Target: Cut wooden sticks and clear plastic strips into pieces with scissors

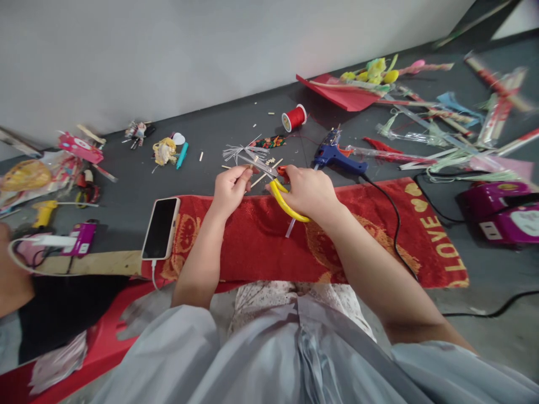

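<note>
My right hand (314, 191) is closed around a pair of scissors (289, 205) with yellow handles. Their metal blades point left, toward the fingers of my left hand (231, 189). That hand pinches a thin, light wooden stick (251, 166), partly hidden by the fingers, close to the blades. Just beyond lie a bunch of silvery wires (244, 152) and a dark patterned strip (269, 142). Small cut stick pieces are scattered around. Under both forearms is a red towel (256, 241) along the table edge.
A blue glue gun (343, 159) and a red thread spool (295, 118) are beyond my right hand. A charging phone (160, 229) rests at left. Craft sticks and wrapped bits crowd the right, near a purple box (501, 213). Another person's arm (14, 275) shows far left.
</note>
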A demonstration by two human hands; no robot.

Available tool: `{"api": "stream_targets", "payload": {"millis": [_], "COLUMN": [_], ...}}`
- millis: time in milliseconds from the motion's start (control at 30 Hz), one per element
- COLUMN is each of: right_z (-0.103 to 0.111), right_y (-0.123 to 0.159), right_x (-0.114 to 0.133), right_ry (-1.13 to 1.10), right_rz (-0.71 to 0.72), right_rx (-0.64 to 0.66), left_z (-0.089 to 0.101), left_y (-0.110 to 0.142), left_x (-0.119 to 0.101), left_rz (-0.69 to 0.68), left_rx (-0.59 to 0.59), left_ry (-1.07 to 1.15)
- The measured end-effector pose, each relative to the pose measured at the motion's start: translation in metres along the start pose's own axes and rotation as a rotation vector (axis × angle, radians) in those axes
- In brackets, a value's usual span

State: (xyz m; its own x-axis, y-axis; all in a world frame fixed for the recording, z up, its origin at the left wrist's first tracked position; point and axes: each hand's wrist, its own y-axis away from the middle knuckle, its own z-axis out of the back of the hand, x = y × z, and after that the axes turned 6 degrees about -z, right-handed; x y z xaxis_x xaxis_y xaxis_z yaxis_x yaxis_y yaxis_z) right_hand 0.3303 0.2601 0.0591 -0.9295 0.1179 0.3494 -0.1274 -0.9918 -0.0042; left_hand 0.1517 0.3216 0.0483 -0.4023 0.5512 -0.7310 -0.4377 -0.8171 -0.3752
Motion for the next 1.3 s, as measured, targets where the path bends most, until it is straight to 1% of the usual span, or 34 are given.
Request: {"api": "stream_targets", "payload": {"millis": [133,233,400,467,567,667,900,1133,1300], "right_z": [-0.001,-0.002,-0.004,-0.004,-0.005,-0.005,-0.002,0.000,0.001], "right_y": [0.001,0.001,0.002,0.002,0.002,0.001,-0.001,-0.001,0.000], "right_x": [-0.002,-0.003,-0.004,-0.004,-0.005,-0.006,-0.007,-0.005,-0.005], "right_ry": [-0.012,-0.045,-0.084,-0.091,-0.093,-0.079,-0.055,-0.002,0.014], "right_rz": [0.032,0.070,0.116,0.132,0.159,0.167,0.129,0.067,0.051], "right_rx": [-0.030,-0.054,-0.080,-0.081,-0.083,-0.080,-0.062,-0.037,-0.031], "left_z": [0.002,0.005,0.010,0.011,0.013,0.014,0.011,0.011,0.005], "left_y": [0.000,0.001,0.001,0.000,-0.001,0.000,0.001,0.000,-0.002], "left_x": [0.006,0.007,0.001,-0.001,-0.002,-0.002,-0.002,0.001,0.003], "left_rz": [0.023,0.104,0.245,0.286,0.309,0.303,0.254,0.097,-0.007], "left_rx": [0.032,0.083,0.165,0.193,0.244,0.275,0.222,0.177,0.108], "left_ry": [0.116,0.248,0.459,0.510,0.543,0.540,0.417,0.200,0.089]}}
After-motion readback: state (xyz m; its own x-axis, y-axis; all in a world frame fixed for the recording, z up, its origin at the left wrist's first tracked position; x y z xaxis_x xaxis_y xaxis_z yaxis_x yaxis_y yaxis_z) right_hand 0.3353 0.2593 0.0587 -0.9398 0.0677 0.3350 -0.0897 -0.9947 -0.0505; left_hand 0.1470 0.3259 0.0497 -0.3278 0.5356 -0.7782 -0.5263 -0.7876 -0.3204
